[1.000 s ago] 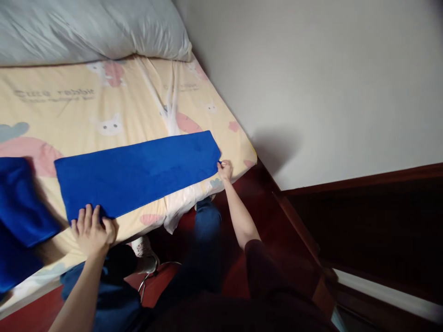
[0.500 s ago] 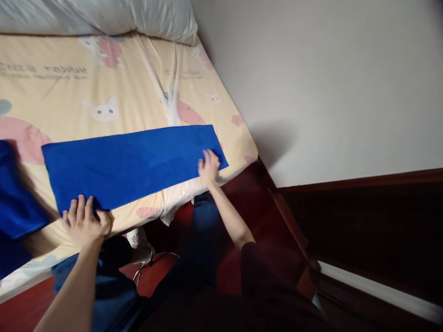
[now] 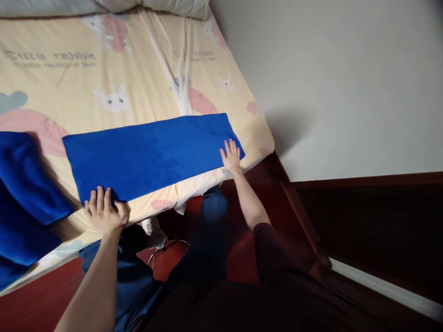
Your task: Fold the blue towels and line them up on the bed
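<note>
A long blue towel (image 3: 152, 154), folded into a strip, lies flat across the near edge of the bed (image 3: 104, 87). My left hand (image 3: 104, 213) rests on the strip's near left corner, fingers laid on the cloth and thumb beside it. My right hand (image 3: 230, 155) lies flat with fingers spread on the strip's near right corner, by the bed's corner.
More blue cloth (image 3: 24, 198) is heaped on the bed at the left. A pale pillow (image 3: 180, 5) lies at the bed's far end. A white wall (image 3: 346, 83) runs along the right, with dark wood framing (image 3: 363, 207) and red floor below.
My right hand let go of the pinched right corner, moved onto the towel and now lies flat at its right end. The left hand stayed on the left corner.
</note>
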Available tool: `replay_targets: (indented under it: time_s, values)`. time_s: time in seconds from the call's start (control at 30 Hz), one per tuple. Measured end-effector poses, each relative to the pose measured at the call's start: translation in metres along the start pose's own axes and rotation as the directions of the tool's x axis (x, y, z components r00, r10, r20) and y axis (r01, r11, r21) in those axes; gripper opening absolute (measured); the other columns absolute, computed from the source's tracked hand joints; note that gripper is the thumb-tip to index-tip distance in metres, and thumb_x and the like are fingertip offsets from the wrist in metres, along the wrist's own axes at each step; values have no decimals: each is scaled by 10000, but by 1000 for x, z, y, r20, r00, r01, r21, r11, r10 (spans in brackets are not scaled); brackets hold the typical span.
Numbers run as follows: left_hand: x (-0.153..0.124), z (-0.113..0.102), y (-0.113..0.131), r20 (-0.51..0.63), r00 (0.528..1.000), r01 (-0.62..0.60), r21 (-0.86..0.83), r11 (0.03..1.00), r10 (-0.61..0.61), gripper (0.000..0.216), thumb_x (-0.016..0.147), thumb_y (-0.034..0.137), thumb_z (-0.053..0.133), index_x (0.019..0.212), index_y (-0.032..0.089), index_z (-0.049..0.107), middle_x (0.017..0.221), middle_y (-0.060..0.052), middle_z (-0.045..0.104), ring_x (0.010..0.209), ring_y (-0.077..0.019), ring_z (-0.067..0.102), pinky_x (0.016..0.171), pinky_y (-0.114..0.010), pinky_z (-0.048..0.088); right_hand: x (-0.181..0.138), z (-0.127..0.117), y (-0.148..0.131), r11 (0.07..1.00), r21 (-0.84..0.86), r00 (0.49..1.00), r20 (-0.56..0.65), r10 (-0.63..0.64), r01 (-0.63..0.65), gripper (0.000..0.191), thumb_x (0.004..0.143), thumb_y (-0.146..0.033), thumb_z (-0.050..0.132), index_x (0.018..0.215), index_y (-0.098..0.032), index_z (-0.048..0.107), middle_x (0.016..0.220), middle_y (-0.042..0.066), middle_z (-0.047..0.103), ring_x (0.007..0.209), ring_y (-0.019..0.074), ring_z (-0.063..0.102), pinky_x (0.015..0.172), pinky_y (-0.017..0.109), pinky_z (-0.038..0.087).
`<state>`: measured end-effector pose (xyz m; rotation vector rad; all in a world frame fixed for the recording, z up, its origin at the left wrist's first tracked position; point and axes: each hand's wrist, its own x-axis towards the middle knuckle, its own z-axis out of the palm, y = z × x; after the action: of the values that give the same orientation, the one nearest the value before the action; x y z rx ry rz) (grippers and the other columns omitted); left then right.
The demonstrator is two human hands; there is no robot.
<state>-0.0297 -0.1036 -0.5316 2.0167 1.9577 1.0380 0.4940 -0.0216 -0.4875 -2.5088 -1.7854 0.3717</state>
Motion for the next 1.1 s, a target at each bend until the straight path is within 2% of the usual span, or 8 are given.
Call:
replay_targets:
  time_s: [0.1,0.17,0.33,0.47,0.77,0.87,0.97,1.1]
  values:
    - [-1,-1,-1,17,1000,26,21,999,-26,774,849,307,601,1614,356,491,1690,22,426,1559,-395,413,1300,-698,241,13,-16,31,993,-67,994,37,99,-96,675,1139,-481,209,1737,-172,154,1815,89,63,1690,251,64,1363,544,53]
    - [-2,-3,0,44,998,31,63,998,-34,718,875,301,583,1590,254,537,1674,-68,453,1568,-380,404,1310,-659,244,19,-21,23,986,-122,993,24,117,-113,672,1134,-455,224,1725,-134,210,1807,123,112,1687,295,75,1348,602,46]
    - [-2,-6,2,92,994,47,99,994,-56,666,913,288,544,1574,209,549,1675,-119,447,1595,-350,361,1329,-617,222,38,-15,-59,977,-157,974,-148,-171,148,664,1126,-436,254,1722,-144,237,1810,139,80,1687,326,49,1333,641,59]
    - [-4,-4,-2,87,995,31,99,995,-39,679,919,272,545,1594,205,519,1683,-126,434,1598,-353,352,1329,-618,206,71,3,-100,955,-67,955,-48,-293,290,651,1125,-441,250,1728,-197,227,1812,111,112,1687,288,80,1338,622,89]
    - [-9,-2,-8,114,991,60,101,993,-71,692,892,275,570,1580,210,528,1689,-115,429,1597,-364,349,1325,-620,194,140,-21,-9,985,-67,987,17,160,-159,702,1128,-488,231,1730,-130,186,1805,154,112,1682,331,82,1333,642,81]
    - [-8,-3,-7,106,992,59,98,993,-70,682,889,285,574,1564,198,545,1678,-119,446,1589,-358,365,1331,-599,198,91,-18,-24,982,-39,968,-180,177,-187,686,1122,-444,231,1695,-71,288,1780,215,183,1672,367,104,1316,673,125]
    - [-7,-3,-5,106,991,72,64,995,-78,687,878,293,584,1555,186,552,1679,-123,444,1594,-362,354,1338,-599,180,-10,13,-64,982,185,914,-392,107,-36,630,1110,-380,206,1628,-98,428,1681,251,372,1619,321,295,1266,583,337]
    - [-5,-4,0,135,983,114,59,992,-121,720,861,304,588,1568,181,537,1695,-125,418,1611,-373,313,1341,-622,140,-142,65,-119,733,676,927,-321,195,80,596,1097,-447,271,1447,-101,609,1259,234,698,1185,297,690,1041,477,552]
